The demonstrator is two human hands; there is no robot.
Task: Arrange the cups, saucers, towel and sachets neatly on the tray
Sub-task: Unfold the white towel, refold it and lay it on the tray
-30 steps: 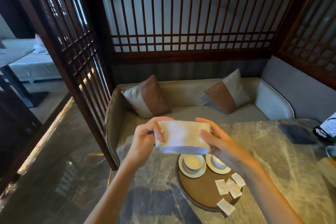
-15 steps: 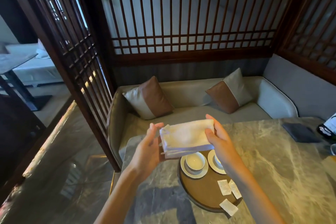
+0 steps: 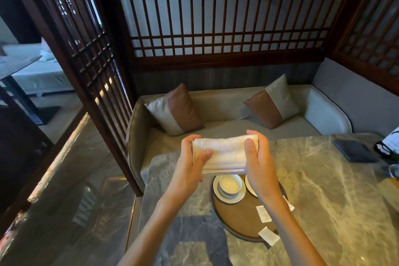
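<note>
I hold a folded white towel [image 3: 224,153] in the air above the tray, my left hand [image 3: 192,164] gripping its left end and my right hand [image 3: 259,164] its right end. Below it lies a round brown wooden tray [image 3: 235,220] on the marble table. A white cup [image 3: 230,184] stands on a white saucer [image 3: 218,192] at the tray's far left. A second saucer [image 3: 250,188] beside it is mostly hidden by my right hand. One white sachet [image 3: 263,216] lies on the tray, and another sachet [image 3: 268,236] overlaps the tray's near right rim.
The grey marble table [image 3: 323,190] extends to the right, with a dark flat pad [image 3: 354,150] and a dark-and-white object [image 3: 388,142] at its far right. A cushioned bench [image 3: 226,123] with two pillows runs behind the table. Wooden lattice screens enclose the booth.
Both hands turned the towel and closed in on its ends; it now looks narrower and more compact. The towel stays raised over the tray. The cups and sachets have not moved.
</note>
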